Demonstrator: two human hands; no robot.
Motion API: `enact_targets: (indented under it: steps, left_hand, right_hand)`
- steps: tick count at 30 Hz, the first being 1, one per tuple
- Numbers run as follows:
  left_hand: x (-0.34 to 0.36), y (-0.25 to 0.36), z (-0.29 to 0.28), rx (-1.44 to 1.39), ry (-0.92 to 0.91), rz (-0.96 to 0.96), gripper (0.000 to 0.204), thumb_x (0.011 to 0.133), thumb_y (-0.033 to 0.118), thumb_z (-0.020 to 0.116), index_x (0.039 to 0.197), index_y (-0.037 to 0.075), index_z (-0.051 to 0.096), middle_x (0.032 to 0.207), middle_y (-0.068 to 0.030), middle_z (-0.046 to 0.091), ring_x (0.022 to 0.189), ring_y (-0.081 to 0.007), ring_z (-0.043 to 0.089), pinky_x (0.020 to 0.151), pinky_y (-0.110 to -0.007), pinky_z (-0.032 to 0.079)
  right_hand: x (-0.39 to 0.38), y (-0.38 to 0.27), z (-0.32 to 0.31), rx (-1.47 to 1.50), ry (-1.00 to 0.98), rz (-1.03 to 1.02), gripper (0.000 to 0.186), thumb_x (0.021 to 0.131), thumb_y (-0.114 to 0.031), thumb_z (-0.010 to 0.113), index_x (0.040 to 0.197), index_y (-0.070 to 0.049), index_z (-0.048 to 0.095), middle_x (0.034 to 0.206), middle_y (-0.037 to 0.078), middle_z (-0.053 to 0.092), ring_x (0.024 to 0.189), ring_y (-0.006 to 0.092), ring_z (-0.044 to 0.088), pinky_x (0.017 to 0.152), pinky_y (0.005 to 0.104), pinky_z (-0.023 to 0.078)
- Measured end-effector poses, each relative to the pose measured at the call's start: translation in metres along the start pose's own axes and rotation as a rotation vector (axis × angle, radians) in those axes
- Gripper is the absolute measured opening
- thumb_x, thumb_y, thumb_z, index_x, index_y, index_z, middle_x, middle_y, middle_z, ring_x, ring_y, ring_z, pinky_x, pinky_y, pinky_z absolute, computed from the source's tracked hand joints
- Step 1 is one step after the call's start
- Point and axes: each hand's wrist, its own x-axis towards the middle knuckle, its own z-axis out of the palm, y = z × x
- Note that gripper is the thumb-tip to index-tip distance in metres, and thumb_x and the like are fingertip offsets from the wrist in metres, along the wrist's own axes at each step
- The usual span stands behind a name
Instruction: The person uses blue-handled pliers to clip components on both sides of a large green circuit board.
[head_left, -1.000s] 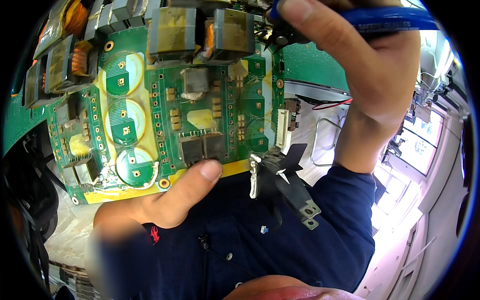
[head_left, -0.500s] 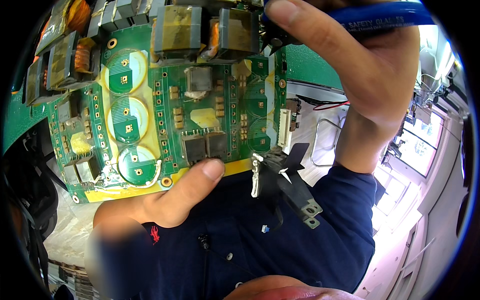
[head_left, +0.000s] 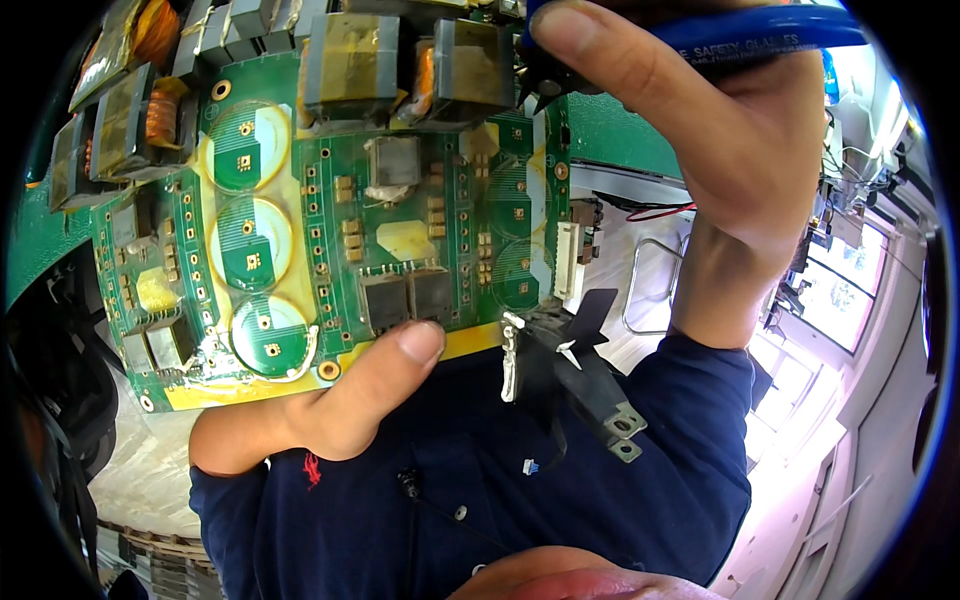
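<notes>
My left hand [head_left: 375,385] grips a green circuit board [head_left: 385,240] along its near edge. The thumb lies on the board's face by two dark square parts [head_left: 405,297], and the other fingers are hidden beneath. In my right hand [head_left: 680,110], at the upper right, is a blue-handled pair of cutters or pliers [head_left: 790,25]. Their dark, pointed jaws [head_left: 543,88] are at the board's far right corner, beside a taped transformer [head_left: 470,70]. Whether the jaws touch a part cannot be made out. The board bears three pale round pads [head_left: 250,243] in a column.
More copper-wound transformers [head_left: 145,110] crowd the board's far left. A black bracket-like piece [head_left: 585,385] with metal tabs juts out at the near right corner, close to a small loose-hanging connector [head_left: 530,466]. Behind lies a green work surface [head_left: 630,135]; a metal-framed stool [head_left: 655,285] stands beyond.
The board has shifted slightly to the left in the view, and my left hand with it. My right hand keeps its hold on the tool, almost unmoved.
</notes>
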Motion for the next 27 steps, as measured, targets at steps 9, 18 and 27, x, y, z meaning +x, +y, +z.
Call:
enact_targets:
  steps: [9,18,27]
  left_hand:
    - [-0.008,0.004,-0.007,-0.002,0.016,0.029,0.017,0.085,0.012,0.052,0.092,-0.001,0.06,0.076,-0.0055,0.059,0.067,-0.0181,0.056,0.063,-0.029,0.046]
    - [-0.01,0.009,-0.016,-0.003,0.022,0.015,0.02,0.085,0.014,0.051,0.097,-0.001,0.059,0.082,-0.0068,0.059,0.072,-0.0195,0.057,0.067,-0.03,0.046]
    - [-0.009,0.013,-0.016,0.003,0.014,0.025,0.025,0.085,0.015,0.05,0.102,-0.002,0.056,0.089,-0.0088,0.059,0.078,-0.0206,0.057,0.071,-0.031,0.045]
  right_hand:
    - [0.016,-0.002,0.003,-0.036,-0.165,-0.077,0.012,0.072,-0.005,0.071,0.073,0.004,0.063,0.056,0.003,0.058,0.048,0.0052,0.05,0.042,0.0189,0.035]
    - [0.029,-0.033,0.002,-0.328,-0.368,-0.114,0.013,0.072,-0.007,0.071,0.071,0.002,0.062,0.056,0.003,0.055,0.046,0.0057,0.046,0.041,0.0208,0.032]
    - [0.026,-0.03,0.006,-0.321,-0.367,-0.195,0.017,0.07,-0.009,0.073,0.074,0.002,0.061,0.059,0.003,0.056,0.049,0.0067,0.049,0.043,0.0209,0.036]
